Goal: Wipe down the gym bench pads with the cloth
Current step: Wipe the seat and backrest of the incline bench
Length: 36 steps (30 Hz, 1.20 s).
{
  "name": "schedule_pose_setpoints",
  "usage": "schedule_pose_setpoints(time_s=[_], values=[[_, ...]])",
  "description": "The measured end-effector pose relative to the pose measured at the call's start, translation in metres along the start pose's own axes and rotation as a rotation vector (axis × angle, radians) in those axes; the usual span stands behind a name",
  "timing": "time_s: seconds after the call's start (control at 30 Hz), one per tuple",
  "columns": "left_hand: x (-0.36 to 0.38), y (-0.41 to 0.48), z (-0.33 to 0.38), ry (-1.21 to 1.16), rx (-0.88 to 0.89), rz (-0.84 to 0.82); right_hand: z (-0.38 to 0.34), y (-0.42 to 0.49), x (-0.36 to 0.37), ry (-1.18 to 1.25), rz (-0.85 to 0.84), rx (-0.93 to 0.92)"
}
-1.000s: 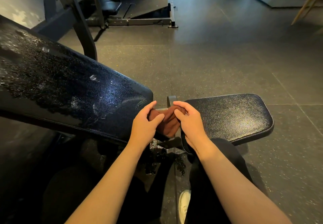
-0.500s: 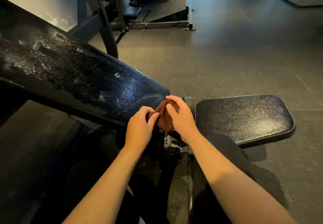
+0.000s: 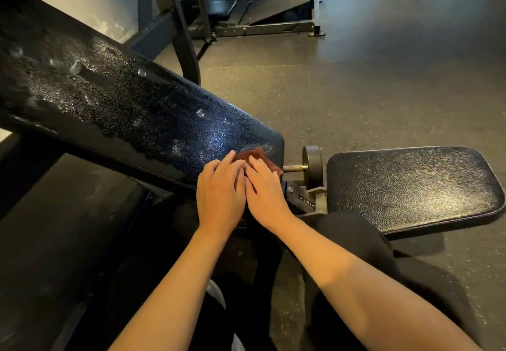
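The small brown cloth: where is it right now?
The small brown cloth lies near the centre of the head view, on the lower end of the long black backrest pad, under the left hand and right hand, left of the black seat pad.

Most of the cloth (image 3: 257, 155) under the hands (image 3: 219, 194); back pad (image 3: 123, 109), upper end beyond the left edge.

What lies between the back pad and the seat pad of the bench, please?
In the head view, a gap holds a black round knob on a metal pin and part of the metal frame, between the back pad and seat pad.
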State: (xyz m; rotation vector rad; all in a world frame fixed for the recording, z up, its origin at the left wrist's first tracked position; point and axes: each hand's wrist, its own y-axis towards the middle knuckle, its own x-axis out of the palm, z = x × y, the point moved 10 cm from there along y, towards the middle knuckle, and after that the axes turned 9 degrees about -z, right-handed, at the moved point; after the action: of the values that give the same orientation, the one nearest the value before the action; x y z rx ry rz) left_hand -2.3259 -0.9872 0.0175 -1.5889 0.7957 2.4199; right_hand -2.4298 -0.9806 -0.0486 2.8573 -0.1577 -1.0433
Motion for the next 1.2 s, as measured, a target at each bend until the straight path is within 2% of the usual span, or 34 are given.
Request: schedule_pose_setpoints(time_s=[0.13,0.23,0.3,0.37,0.47,0.53,0.63,0.7,0.77,0.87,0.93,1.03,1.13,1.2], values=[[0.013,0.004,0.002,0.134,-0.023,-0.026,0.016,0.023,-0.002,-0.124,-0.045,0.048],[0.014,0.005,0.003,0.218,-0.032,-0.048,0.054,0.040,-0.012,-0.177,0.001,0.257],[0.014,0.008,0.004,0.248,-0.019,-0.059,0.066,0.041,-0.017,-0.087,0.050,0.343],[0.012,0.018,0.008,0.248,0.014,-0.070,0.050,0.038,-0.016,-0.058,0.063,0.277],[0.010,0.040,0.012,0.221,0.043,-0.078,0.008,0.037,-0.009,-0.096,0.020,-0.017],[0.015,0.046,0.013,0.251,0.054,-0.106,0.007,0.044,-0.007,-0.142,-0.016,-0.095],[0.022,0.039,0.014,0.367,0.100,-0.094,0.041,0.061,-0.015,-0.200,-0.014,0.078],[0.022,0.037,0.014,0.389,0.112,-0.080,0.068,0.066,-0.021,-0.125,0.015,0.228],[0.022,0.037,0.015,0.402,0.107,-0.081,0.081,0.065,-0.022,-0.003,0.057,0.298],[0.023,0.038,0.013,0.391,0.079,-0.068,0.071,0.054,-0.020,0.043,0.104,0.316],[0.020,0.039,0.011,0.349,0.056,-0.041,0.042,0.043,-0.021,-0.004,0.121,0.200],[0.018,0.039,0.009,0.302,0.048,-0.033,0.019,0.037,-0.012,-0.055,0.042,0.024],[0.017,0.038,0.010,0.320,0.070,-0.025,0.045,0.042,-0.017,-0.087,0.040,0.128],[0.018,0.036,0.013,0.343,0.084,-0.023,0.072,0.041,-0.022,0.029,0.064,0.279]])
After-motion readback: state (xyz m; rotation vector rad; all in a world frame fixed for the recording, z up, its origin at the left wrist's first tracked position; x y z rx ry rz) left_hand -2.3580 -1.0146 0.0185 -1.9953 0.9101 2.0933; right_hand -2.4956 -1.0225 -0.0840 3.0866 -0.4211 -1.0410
